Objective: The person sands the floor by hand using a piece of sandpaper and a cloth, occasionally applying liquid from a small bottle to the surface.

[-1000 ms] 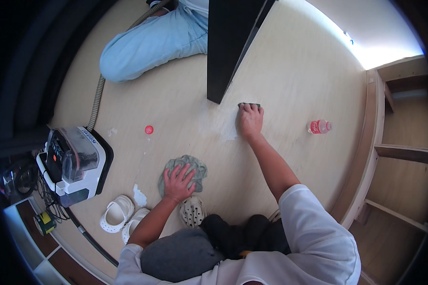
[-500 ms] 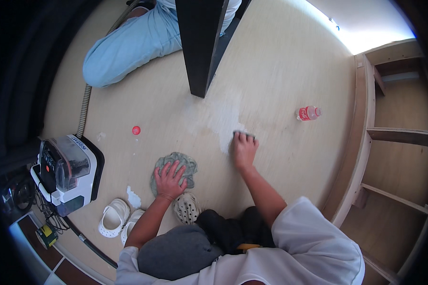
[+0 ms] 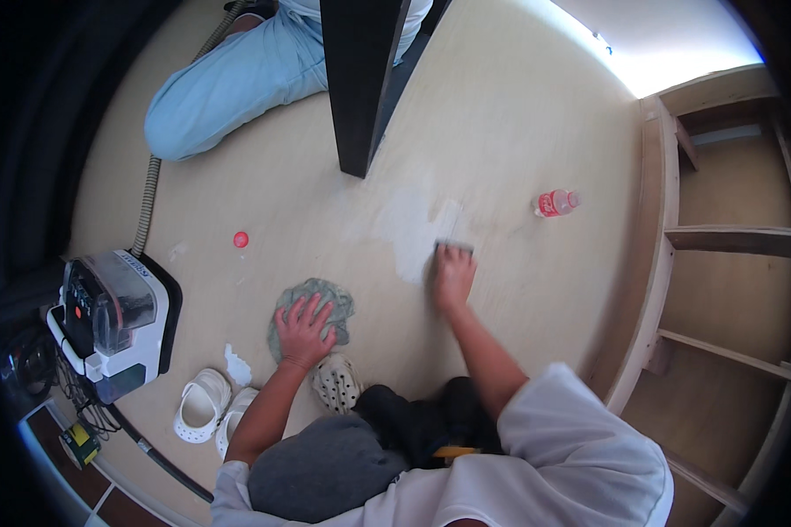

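Observation:
My left hand (image 3: 304, 334) rests flat, fingers spread, on a crumpled grey-green cloth (image 3: 336, 300) on the pale wooden floor (image 3: 510, 307). To its right, my right hand (image 3: 454, 283) grips a small dark grey pad (image 3: 455, 247) pressed to the floor; its exact kind is mostly hidden under the fingers. The pad sits at the lower right edge of a whitish wet-looking patch (image 3: 406, 230). A second, smaller white patch (image 3: 237, 364) lies to the left of my left forearm.
A white-and-black cleaning machine (image 3: 114, 316) with a hose stands left, white clogs (image 3: 204, 406) near it. A red cap (image 3: 241, 239) and a red-labelled bottle (image 3: 555, 203) lie on the floor. A black post (image 3: 358, 97) rises before a seated person (image 3: 237, 88). Wooden framing (image 3: 652, 237) borders the right.
My right hand has shifted slightly with the pad against the white patch, where a fresh pale streak shows. My left hand stays on the cloth. The whole view has shifted a little.

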The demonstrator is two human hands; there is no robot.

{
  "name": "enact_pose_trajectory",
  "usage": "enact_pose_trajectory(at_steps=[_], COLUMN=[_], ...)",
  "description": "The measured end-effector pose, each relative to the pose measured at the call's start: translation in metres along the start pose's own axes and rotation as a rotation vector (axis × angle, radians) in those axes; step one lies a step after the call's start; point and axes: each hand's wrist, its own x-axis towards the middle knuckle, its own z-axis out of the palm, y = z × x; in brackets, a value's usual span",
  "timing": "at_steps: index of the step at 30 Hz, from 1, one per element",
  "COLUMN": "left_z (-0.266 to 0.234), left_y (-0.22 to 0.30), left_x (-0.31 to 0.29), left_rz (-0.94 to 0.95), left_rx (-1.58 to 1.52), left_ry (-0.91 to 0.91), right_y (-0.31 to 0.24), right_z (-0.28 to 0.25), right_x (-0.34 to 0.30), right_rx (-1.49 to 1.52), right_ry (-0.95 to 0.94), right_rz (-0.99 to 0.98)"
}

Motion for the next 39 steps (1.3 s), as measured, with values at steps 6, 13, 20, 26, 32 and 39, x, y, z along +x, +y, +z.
enact_pose_trajectory(at_steps=[6,13,20,26,32,39], left_z=[0.001,0.002,0.001,0.002,0.001,0.001], left_y=[0.0,-0.002,0.004,-0.003,0.002,-0.001], left_x=[-0.002,0.0,0.003,-0.003,0.0,-0.002], left_rz=[0.008,0.018,0.026,0.001,0.005,-0.01], left_rx=[-0.002,0.002,0.003,0.006,0.01,-0.003], left_ry=[-0.017,0.017,0.023,-0.012,-0.013,-0.018], right_y=[0.023,0.031,0.071,0.085,0.118,0.118], right_z=[-0.003,0.003,-0.002,-0.004,-0.004,-0.008], right_x=[-0.008,0.007,-0.005,0.017,-0.003,0.019], right_rx=[0.036,0.029,-0.075,-0.117,-0.163,-0.146], right_ry=[0.019,-0.053,-0.035,-0.138,-0.014,-0.159], right_rz=[-0.043,0.129,0.051,0.293,0.119,0.35])
